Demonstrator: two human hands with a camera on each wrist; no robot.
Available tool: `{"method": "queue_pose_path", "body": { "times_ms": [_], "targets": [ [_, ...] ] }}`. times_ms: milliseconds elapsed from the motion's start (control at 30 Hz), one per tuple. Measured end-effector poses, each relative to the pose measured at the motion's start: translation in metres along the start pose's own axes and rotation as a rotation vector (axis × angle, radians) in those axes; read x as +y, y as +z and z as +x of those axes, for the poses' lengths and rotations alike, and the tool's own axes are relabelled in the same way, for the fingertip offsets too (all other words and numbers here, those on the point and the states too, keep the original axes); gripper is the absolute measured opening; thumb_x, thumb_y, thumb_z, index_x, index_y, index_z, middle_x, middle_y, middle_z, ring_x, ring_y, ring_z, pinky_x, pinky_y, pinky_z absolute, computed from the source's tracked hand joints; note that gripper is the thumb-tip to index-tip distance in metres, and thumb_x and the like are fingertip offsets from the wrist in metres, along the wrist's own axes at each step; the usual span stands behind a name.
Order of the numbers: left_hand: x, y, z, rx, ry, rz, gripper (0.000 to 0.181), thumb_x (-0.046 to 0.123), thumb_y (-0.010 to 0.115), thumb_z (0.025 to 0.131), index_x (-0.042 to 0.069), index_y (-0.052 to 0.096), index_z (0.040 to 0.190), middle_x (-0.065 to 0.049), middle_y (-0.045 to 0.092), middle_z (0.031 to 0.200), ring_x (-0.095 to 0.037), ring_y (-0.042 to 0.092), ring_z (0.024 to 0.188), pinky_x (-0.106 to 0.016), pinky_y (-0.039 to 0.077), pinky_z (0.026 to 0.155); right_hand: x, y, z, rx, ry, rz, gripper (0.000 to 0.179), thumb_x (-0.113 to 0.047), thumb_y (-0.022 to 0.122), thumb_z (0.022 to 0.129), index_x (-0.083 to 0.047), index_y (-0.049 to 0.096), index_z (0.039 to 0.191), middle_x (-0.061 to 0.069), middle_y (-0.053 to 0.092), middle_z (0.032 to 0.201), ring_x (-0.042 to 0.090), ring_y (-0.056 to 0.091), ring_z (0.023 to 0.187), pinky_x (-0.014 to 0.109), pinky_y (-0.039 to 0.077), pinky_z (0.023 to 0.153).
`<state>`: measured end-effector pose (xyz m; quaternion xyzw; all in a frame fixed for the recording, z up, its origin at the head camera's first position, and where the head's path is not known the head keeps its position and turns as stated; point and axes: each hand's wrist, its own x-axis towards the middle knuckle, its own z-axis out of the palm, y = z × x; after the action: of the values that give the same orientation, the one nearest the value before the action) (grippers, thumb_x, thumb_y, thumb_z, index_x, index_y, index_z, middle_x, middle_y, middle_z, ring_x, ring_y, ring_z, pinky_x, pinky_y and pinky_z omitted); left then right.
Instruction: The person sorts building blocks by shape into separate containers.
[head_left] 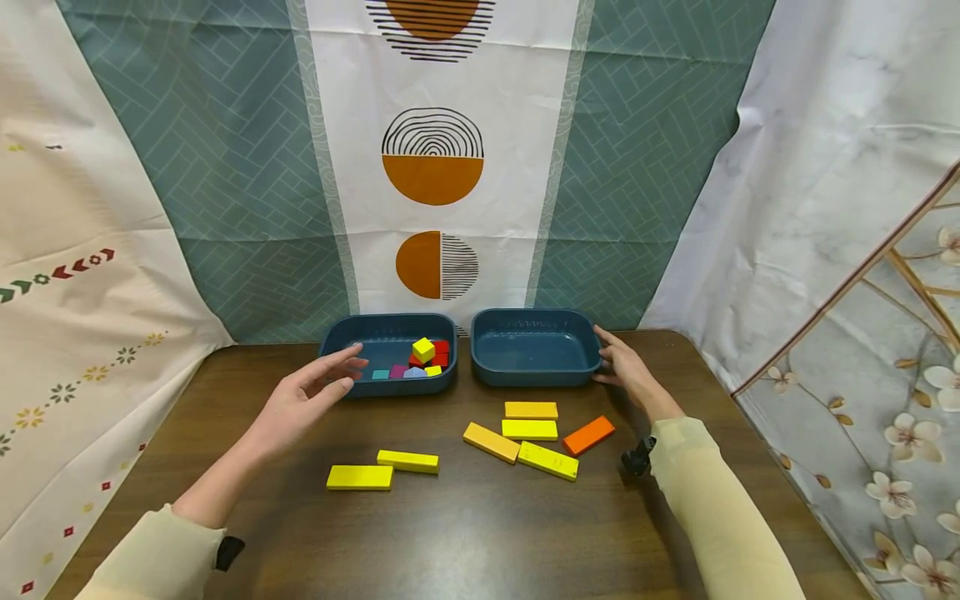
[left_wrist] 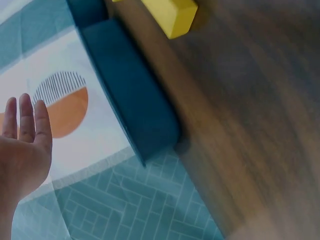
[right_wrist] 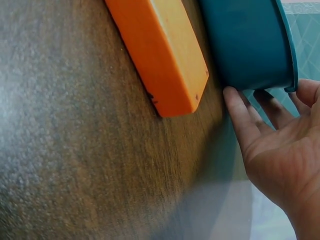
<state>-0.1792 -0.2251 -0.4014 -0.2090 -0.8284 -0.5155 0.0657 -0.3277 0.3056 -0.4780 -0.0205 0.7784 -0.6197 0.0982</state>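
Two dark blue bins stand side by side at the back of the table. My right hand (head_left: 624, 367) is at the right end of the right bin (head_left: 534, 379), its fingers spread along the end wall. In the right wrist view, fingertips (right_wrist: 231, 95) meet the lower corner of that bin (right_wrist: 250, 50). My left hand (head_left: 303, 407) hovers by the front left corner of the left bin (head_left: 390, 388), fingers apart and holding nothing. Inside the left bin are small coloured cubes, with a yellow cube (head_left: 423, 350) on top. The right bin's visible floor is bare.
An orange block (head_left: 588, 436), a light orange block (head_left: 491, 442), a yellow block (head_left: 548, 461) and others lie before the right bin. Two more yellow blocks (head_left: 360, 477) lie front left on the brown table (head_left: 480, 542). A patterned cloth (head_left: 502, 183) hangs behind the bins.
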Motion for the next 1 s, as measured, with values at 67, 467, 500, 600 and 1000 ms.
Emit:
{"method": "queue_pose_path", "body": {
  "times_ms": [67,467,500,600,1000],
  "targets": [
    [0.000,0.003,-0.004,-0.031,-0.009,-0.011,0.048,0.019,0.059,0.106,0.029,0.052,0.152,-0.003,0.063,0.136,-0.021,0.060,0.123,-0.020,0.052,0.095,0.000,0.000,0.000,-0.003,-0.002,0.009,0.064,-0.008,0.026,0.105,-0.023,0.018,0.166,0.010,0.003,0.171,0.044,0.025,0.146,0.061,0.041,0.108],
    [-0.003,0.013,-0.014,-0.161,-0.017,0.244,0.039,0.029,0.074,0.097,0.039,0.065,0.134,0.018,0.064,0.125,-0.014,0.060,0.119,-0.037,0.051,0.101,0.000,0.000,0.000,0.004,0.010,0.009,0.063,-0.008,0.028,0.105,-0.023,0.018,0.166,0.010,0.004,0.171,0.046,0.029,0.145,0.060,0.040,0.109],
    [-0.004,0.014,-0.014,-0.176,-0.012,0.291,0.037,0.031,0.074,0.096,0.040,0.066,0.131,0.019,0.064,0.123,-0.013,0.059,0.117,-0.039,0.051,0.099,0.000,0.000,0.000,0.006,0.010,0.009,0.063,-0.008,0.028,0.105,-0.022,0.018,0.166,0.010,0.004,0.171,0.046,0.029,0.145,0.060,0.041,0.109],
    [-0.009,0.017,-0.015,-0.239,0.005,0.408,0.033,0.034,0.076,0.094,0.040,0.070,0.126,0.019,0.064,0.121,-0.011,0.059,0.114,-0.043,0.053,0.095,0.001,0.000,0.001,0.008,0.009,0.008,0.063,-0.008,0.027,0.105,-0.022,0.018,0.166,0.010,0.004,0.171,0.046,0.030,0.145,0.060,0.040,0.109],
    [-0.042,0.029,-0.017,-0.395,0.030,0.623,0.026,0.033,0.078,0.091,0.029,0.076,0.116,0.021,0.065,0.111,-0.007,0.058,0.105,-0.038,0.054,0.087,-0.018,0.003,-0.012,-0.025,0.027,0.052,0.064,-0.004,0.027,0.104,-0.016,0.015,0.166,0.014,0.000,0.171,0.048,0.026,0.146,0.064,0.035,0.111]
  ]
}}
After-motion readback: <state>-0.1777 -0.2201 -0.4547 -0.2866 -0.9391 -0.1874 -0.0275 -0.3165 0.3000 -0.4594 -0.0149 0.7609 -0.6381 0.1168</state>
